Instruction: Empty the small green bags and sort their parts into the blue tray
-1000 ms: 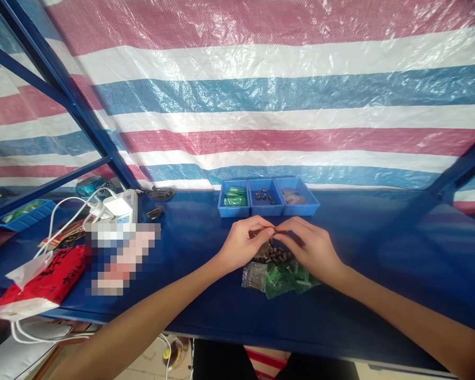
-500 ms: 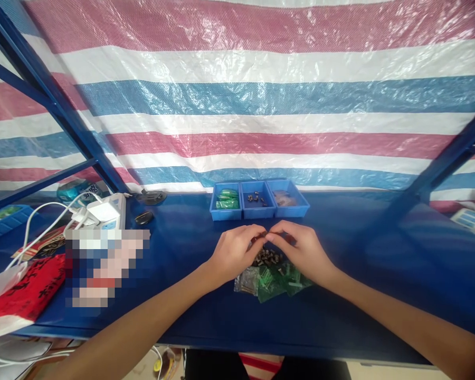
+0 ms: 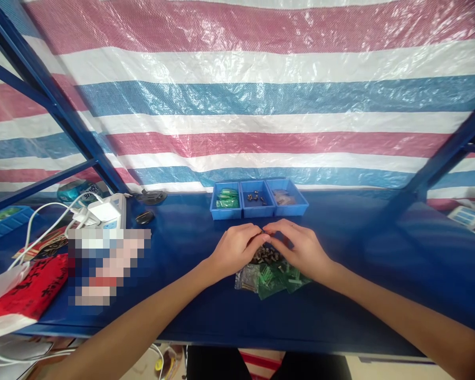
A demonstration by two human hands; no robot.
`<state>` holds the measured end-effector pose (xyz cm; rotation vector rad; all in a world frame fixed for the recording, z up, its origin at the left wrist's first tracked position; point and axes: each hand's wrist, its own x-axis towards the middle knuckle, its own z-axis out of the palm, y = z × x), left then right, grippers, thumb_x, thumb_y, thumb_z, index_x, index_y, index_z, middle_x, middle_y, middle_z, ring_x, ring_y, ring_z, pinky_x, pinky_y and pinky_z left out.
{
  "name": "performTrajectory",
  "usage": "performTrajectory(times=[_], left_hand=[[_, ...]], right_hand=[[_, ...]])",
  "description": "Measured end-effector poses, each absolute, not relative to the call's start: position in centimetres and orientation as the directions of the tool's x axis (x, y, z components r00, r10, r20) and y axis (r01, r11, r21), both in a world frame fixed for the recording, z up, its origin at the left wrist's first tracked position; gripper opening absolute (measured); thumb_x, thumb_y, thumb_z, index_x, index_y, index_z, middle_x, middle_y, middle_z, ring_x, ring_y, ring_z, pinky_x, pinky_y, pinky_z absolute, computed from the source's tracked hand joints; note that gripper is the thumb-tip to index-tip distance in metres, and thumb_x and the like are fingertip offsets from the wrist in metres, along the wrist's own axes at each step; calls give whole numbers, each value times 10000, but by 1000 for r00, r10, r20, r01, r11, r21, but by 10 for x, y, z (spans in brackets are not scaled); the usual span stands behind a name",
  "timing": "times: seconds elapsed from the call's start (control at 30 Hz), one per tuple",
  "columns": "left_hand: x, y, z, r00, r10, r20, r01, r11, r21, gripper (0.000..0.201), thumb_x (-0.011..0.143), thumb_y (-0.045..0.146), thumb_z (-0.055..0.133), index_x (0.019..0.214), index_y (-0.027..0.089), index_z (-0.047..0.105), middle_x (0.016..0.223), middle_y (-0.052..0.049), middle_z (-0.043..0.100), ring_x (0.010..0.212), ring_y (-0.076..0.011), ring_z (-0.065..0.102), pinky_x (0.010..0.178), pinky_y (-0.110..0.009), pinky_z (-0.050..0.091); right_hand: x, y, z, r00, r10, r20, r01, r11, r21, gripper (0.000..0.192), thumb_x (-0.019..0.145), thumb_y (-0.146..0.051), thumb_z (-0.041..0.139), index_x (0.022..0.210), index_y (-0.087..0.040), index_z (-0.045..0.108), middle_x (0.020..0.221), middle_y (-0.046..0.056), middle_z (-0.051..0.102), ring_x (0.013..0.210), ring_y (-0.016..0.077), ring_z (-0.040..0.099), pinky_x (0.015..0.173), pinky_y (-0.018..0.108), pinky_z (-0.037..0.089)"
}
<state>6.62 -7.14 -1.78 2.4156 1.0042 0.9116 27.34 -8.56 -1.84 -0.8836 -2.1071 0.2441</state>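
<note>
My left hand point(image 3: 239, 245) and my right hand point(image 3: 296, 245) meet at their fingertips over the middle of the blue table. Both are closed in a pinch around something small and dark, mostly hidden by the fingers. Directly beneath them lies a pile of small metal fittings point(image 3: 268, 256), brown and silver. On the near side of the pile are green plastic packets point(image 3: 271, 282) and a clear packet point(image 3: 247, 278) with thin brownish pieces inside. My right hand partly covers the packets at the right.
Beyond my hands stand three joined blue bins: green packets point(image 3: 227, 199) in the left bin point(image 3: 226, 214), a few metal fittings point(image 3: 255, 197) in the middle, clear packets point(image 3: 284, 198) at right. A power strip point(image 3: 121, 211) with white cables and a red bag point(image 3: 35, 285) occupy the left side.
The fingertips of both hands have shifted slightly against each other, still pinched together over the pile. The bins and packets stay where they were.
</note>
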Motion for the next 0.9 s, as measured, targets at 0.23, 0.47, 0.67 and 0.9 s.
performTrajectory(times=[0.23, 0.47, 0.67, 0.9], left_hand=[[61, -64, -9, 463, 778, 425, 455, -620, 639, 451, 1068, 444, 434, 823, 163, 688, 712, 3, 622, 650, -126, 570, 614, -246, 378], [28, -37, 2, 527, 757, 387, 610, -654, 448, 295, 1031, 325, 493, 858, 175, 678, 758, -4, 651, 643, -131, 561, 645, -249, 399], [16, -31, 1, 647, 734, 207, 668, -676, 311, 254, 1014, 361, 525, 1059, 203, 718, 914, -38, 701, 728, -163, 633, 682, -268, 435], [14, -36, 7, 669, 738, 86, 697, -663, 272, 470, 990, 595, 518, 1221, 226, 693, 1083, -75, 675, 901, -223, 669, 694, -285, 448]], right_hand=[[275, -79, -11, -414, 600, 685, 522, 773, -362, 136, 1021, -211, 537, 1036, -235, 670, 937, 54, 730, 845, 213, 686, 758, 324, 532], [267, -8, 18, -355, 726, 588, 732, 607, -308, 176, 1016, -266, 546, 1086, -163, 671, 942, 105, 739, 925, 259, 664, 812, 362, 509], [272, -44, 4, -454, 725, 518, 697, 651, -299, 228, 1019, -270, 534, 1216, -189, 616, 1081, 101, 722, 964, 256, 672, 807, 381, 544], [285, -89, -19, -622, 645, 444, 629, 749, -208, 230, 1049, -260, 467, 1199, -203, 632, 1092, 119, 699, 1041, 280, 643, 773, 390, 572]])
